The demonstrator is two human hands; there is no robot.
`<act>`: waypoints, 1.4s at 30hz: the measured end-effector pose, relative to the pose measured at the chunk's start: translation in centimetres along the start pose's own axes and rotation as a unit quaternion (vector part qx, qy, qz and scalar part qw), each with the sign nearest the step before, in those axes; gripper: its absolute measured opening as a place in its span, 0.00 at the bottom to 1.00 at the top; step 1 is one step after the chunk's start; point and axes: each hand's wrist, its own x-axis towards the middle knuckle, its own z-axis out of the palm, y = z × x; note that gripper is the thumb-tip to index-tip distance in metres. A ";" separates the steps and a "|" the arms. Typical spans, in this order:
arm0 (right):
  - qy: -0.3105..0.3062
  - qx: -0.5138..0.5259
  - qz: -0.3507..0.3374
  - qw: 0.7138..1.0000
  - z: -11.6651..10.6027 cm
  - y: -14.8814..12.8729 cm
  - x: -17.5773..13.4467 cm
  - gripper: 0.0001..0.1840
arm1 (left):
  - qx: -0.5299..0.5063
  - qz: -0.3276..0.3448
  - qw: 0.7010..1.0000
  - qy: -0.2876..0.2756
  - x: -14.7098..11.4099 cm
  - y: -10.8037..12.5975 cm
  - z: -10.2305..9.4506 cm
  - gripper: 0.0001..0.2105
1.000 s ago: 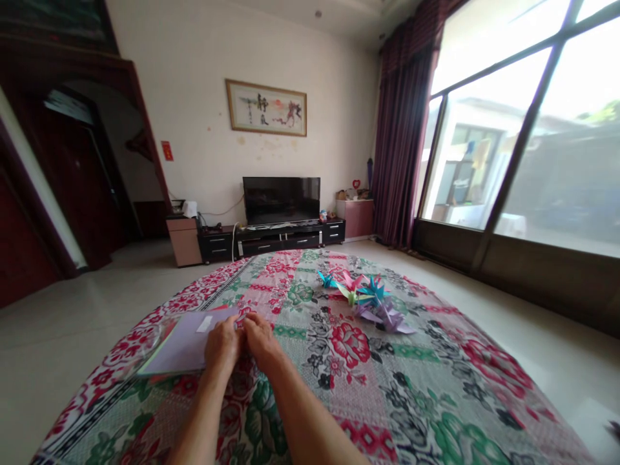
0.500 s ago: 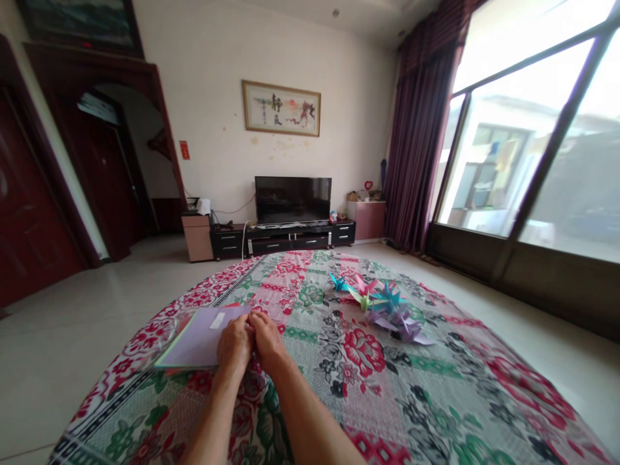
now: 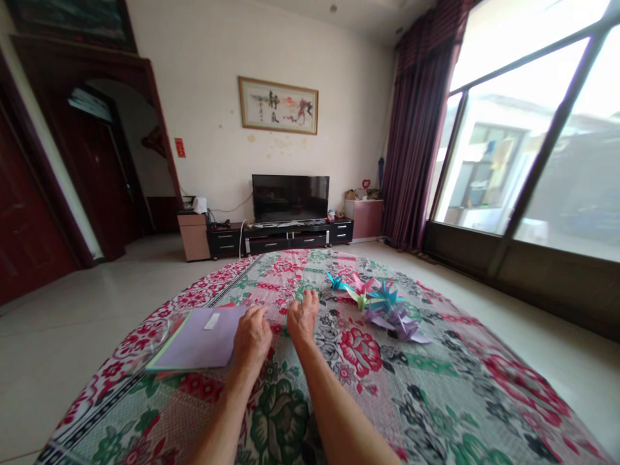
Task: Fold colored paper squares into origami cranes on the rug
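My left hand (image 3: 253, 334) is at the right edge of a stack of paper sheets (image 3: 198, 342), a purple sheet on top, in a clear plastic sleeve with a small white label. Its fingers are loosely bent and apart, with nothing visible in them. To its right, my right hand (image 3: 303, 316) is over the patterned tablecloth (image 3: 285, 413), fingers loosely forward and holding nothing visible. Folded paper cranes lie in a group beyond it to the right: a blue crane (image 3: 335, 281), a pink crane (image 3: 362, 283), a light green crane (image 3: 361, 298) and purple cranes (image 3: 402, 324) among them.
The round table's edge curves around in front of me. Across the tiled floor (image 3: 126, 284), a television (image 3: 290, 198) stands on a low black cabinet (image 3: 271, 242). A dark red curtain (image 3: 411, 148) and large windows (image 3: 494, 161) are on the right, a doorway (image 3: 99, 161) on the left.
My hands, together before at the paper stack's right edge, have parted. The right hand has moved to the right and slightly forward; the left stays by the stack. The view has shifted slightly.
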 end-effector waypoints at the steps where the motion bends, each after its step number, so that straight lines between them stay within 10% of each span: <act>1: 0.008 -0.036 0.011 0.999 -0.5 0.3 0.8 0.25 | -0.017 0.022 1.000 -0.012 -0.1 0.6 0.7 0.18; 11: 0.035 -0.183 0.065 0.980 -1.3 3.5 6.4 0.30 | -0.020 0.085 0.990 -0.106 -0.6 2.6 4.6 0.16; 42: 0.043 -0.250 0.055 0.966 -0.3 5.3 8.3 0.32 | -0.010 0.097 0.991 -0.095 -1.2 2.3 4.8 0.16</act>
